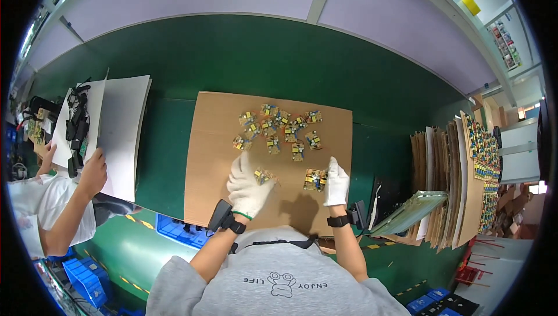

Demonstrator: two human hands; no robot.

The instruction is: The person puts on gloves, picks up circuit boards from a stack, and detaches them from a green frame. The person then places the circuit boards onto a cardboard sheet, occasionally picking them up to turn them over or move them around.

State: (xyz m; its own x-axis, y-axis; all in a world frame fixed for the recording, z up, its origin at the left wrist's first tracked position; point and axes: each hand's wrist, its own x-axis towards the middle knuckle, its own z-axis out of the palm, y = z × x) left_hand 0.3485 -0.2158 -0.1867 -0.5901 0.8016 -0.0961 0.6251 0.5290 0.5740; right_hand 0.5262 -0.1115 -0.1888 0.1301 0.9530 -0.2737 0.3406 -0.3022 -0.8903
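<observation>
My left hand (247,189), in a white knit glove, has its index finger stretched out and its thumb spread away from it. A small circuit board (263,176) with yellow parts shows in the gap between them. To the right, my right hand (336,184), also gloved, is closed at the edge of another circuit board (314,179) that looks lifted off the cardboard. Some of that hand's fingers are hidden. Beyond both hands, several similar boards (272,144) lie in a loose group on the brown cardboard sheet (212,124).
Stacked cardboard sheets (433,182) stand on the right, with boards (487,150) on the outer one. A glass-like panel (410,214) leans by them. At left, a co-worker's hand (94,172) grips a white sheet beside black cables (77,121). A blue crate (177,231) sits below the green table (165,136).
</observation>
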